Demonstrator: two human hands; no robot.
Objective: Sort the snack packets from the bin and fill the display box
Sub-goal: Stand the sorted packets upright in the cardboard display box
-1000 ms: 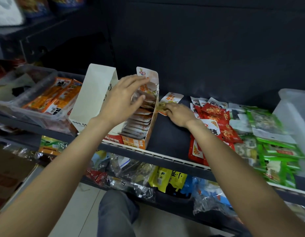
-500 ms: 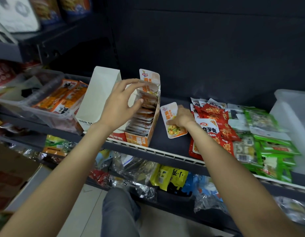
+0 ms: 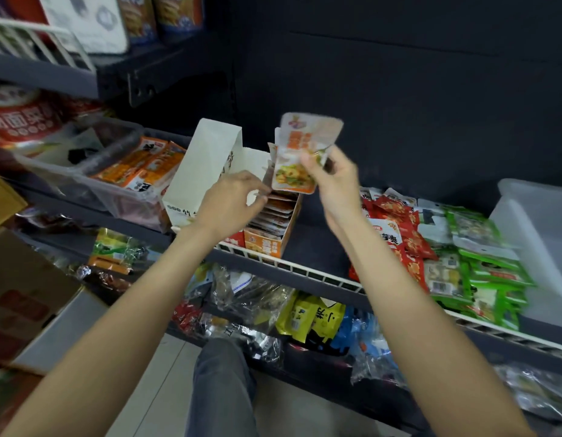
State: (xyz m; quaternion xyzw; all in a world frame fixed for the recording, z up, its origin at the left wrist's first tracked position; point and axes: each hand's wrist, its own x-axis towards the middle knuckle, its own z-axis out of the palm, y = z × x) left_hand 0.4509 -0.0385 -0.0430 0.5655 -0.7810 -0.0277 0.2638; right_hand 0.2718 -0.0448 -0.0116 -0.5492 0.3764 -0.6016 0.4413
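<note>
An orange display box (image 3: 264, 244) stands on the dark shelf with a row of snack packets leaning inside it. My right hand (image 3: 333, 179) holds an orange-and-white snack packet (image 3: 292, 175) upright above the box's back end. My left hand (image 3: 232, 200) is at the box's left side, fingers curled against the tops of the packets in the row. The box's tall printed back flap (image 3: 311, 127) rises behind the held packet. A pile of red packets (image 3: 396, 228) and green packets (image 3: 481, 266) lies on the shelf to the right.
A white folded carton (image 3: 207, 171) leans left of the box. A clear bin (image 3: 93, 181) with orange packs sits further left, a white bin (image 3: 538, 241) at far right. A white wire rail (image 3: 305, 269) edges the shelf. Bagged goods fill the shelf below.
My right hand has lifted the packet from the shelf up over the box. My left hand dropped from the back flap to the packet row.
</note>
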